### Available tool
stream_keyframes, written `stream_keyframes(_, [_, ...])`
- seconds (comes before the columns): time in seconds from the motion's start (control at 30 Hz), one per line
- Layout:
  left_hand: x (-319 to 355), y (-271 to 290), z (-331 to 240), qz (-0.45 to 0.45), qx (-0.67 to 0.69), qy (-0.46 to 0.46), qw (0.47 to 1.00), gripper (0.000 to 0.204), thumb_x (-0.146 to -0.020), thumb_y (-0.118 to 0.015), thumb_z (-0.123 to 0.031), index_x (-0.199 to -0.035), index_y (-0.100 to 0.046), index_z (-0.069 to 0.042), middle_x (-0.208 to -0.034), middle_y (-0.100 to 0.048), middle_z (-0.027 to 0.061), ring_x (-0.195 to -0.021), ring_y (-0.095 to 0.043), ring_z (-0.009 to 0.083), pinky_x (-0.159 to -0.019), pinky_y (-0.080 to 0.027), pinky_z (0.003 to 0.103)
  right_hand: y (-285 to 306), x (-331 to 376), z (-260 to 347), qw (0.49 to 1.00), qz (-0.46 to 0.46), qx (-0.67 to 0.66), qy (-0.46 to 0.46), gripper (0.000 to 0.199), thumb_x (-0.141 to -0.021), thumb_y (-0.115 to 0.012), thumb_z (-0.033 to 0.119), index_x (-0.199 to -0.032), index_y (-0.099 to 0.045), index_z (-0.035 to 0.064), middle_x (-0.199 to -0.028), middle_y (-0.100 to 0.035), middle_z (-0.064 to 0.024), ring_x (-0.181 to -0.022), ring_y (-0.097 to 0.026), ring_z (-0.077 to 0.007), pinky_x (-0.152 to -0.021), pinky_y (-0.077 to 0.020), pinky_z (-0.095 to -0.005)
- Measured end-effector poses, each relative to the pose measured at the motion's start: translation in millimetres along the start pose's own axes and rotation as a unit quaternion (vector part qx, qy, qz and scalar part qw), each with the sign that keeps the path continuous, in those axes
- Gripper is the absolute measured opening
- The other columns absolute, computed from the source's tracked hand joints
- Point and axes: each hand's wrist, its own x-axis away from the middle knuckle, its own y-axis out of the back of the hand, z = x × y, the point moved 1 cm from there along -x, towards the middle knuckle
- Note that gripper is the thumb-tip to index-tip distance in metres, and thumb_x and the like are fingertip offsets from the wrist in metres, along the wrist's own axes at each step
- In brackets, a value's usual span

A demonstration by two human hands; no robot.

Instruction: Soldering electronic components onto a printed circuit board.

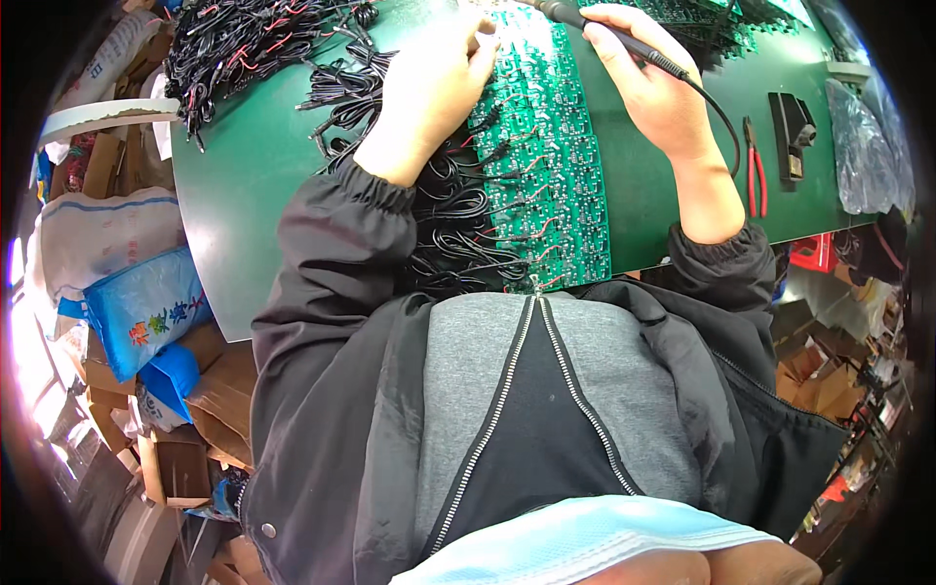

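A long panel of green circuit boards (565, 175) lies on the green table (253, 185), running from the front edge toward the top. Bundled black and red wires (458, 224) hang off its left side. My left hand (429, 88) rests on the panel's upper left edge, fingers curled over a wire end there. My right hand (648, 83) grips a black soldering iron (624, 39) like a pen, its tip pointing toward the top of the panel. The iron's black cord (717, 112) loops down by my right wrist.
A heap of loose black and red wires (244, 44) fills the table's far left. Red-handled pliers (756, 180), a black tool (792, 132) and a clear plastic bag (863, 146) lie at right. Cardboard boxes and bags (136, 312) crowd the floor left.
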Motion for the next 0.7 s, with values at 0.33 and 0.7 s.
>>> stream_keyframes(0.33, [0.5,2.2,-2.3,-0.024,0.013,-0.039,0.999,0.018,-0.093,-0.066,-0.019,-0.104,-0.07,-0.004,-0.096,-0.072,0.0172,-0.087,-0.07,0.0369,-0.077,-0.056,0.043,-6.3,-3.0,3.2,1.0,0.015,0.014,-0.014,0.014,-0.094,-0.069,0.001,-0.108,-0.069,-0.0014,-0.097,-0.071,-0.0105,-0.088,-0.068,-0.0184,-0.081,-0.0531,-0.0298])
stream_keyframes(0.7, [-6.1,11.6,-0.5,0.032,0.073,-0.009,0.997,0.018,-0.094,-0.067,-0.016,-0.107,-0.071,-0.004,-0.094,-0.073,0.0181,-0.088,-0.071,0.0358,-0.078,-0.056,0.04,7.3,8.7,12.1,0.999,-0.007,0.024,-0.026,0.014,-0.095,-0.066,-0.001,-0.108,-0.069,-0.0022,-0.097,-0.071,-0.0104,-0.087,-0.067,-0.0177,-0.08,-0.0528,-0.0286])
